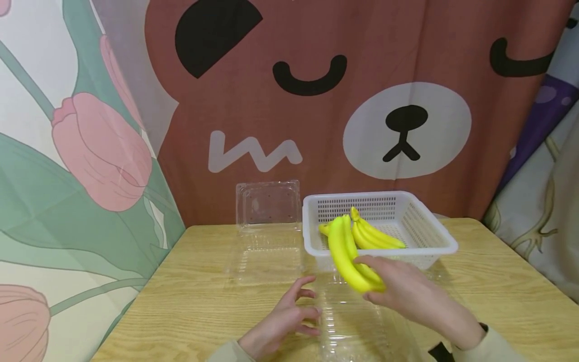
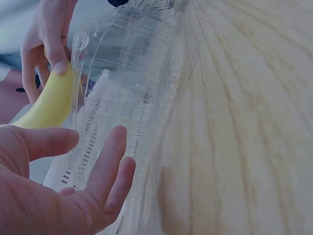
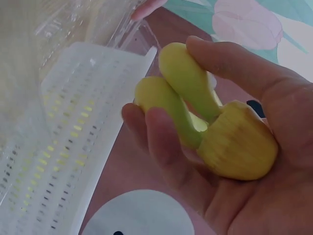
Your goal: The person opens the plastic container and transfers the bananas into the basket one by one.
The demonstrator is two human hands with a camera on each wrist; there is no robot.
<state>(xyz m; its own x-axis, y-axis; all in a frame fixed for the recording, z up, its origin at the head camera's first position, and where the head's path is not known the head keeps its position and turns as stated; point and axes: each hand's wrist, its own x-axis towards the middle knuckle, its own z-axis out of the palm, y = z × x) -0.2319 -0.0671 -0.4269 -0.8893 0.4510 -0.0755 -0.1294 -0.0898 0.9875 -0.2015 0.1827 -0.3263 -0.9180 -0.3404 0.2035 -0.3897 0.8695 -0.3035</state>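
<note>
My right hand grips a bunch of yellow bananas by its stem end, above the front rim of the white basket. In the right wrist view, the thumb and fingers curl round the bananas, near their thick brown-yellow stem. More bananas lie inside the basket. My left hand holds nothing, its fingers loosely bent at the left side of a clear plastic container in front of the basket. From the left wrist, the fingers appear close to the clear container; contact is hard to tell.
A second clear plastic box stands left of the basket, its lid raised at the back. Everything rests on a wooden table. Behind it hangs a curtain with a bear print.
</note>
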